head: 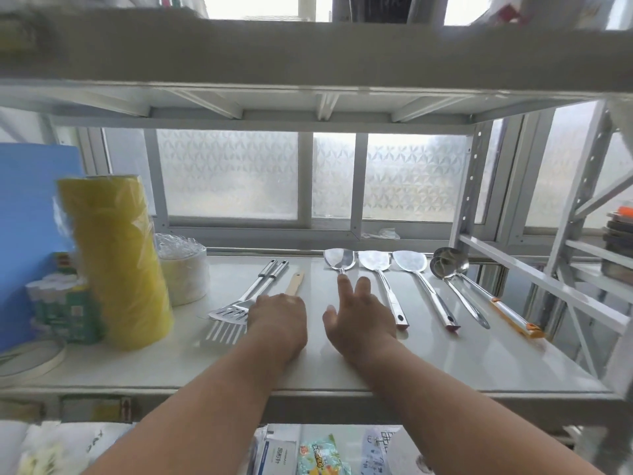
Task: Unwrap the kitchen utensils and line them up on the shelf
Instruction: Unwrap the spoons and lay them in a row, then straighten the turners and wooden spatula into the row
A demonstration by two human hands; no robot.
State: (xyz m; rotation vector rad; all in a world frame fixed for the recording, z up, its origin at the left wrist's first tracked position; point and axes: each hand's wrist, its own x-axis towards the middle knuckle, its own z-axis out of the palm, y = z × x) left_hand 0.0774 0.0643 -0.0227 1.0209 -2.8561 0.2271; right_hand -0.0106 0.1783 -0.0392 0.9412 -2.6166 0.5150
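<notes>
Steel utensils lie in a row on the white shelf (pixel 342 368). At the left are a slotted turner and fork (pixel 228 313) with steel handles. My left hand (pixel 279 318) lies knuckles up with its fingers curled over a wooden-handled utensil (pixel 296 283); only that handle's far end shows. My right hand (pixel 359 315) lies flat with straight fingers on the handle of a spatula (pixel 340 259), its index fingertip at the spatula's neck. To the right lie two more spatulas (pixel 374 261) (pixel 410 261) and two ladles (pixel 449 262), one with an orange-tipped handle.
A tall yellow wrapped stack (pixel 116 265), a wrapped pile of white plates (pixel 185 272) and a blue board (pixel 30 214) fill the shelf's left end. An upper shelf (pixel 308 63) hangs close above. Metal uprights (pixel 568 231) stand at the right, a frosted window behind.
</notes>
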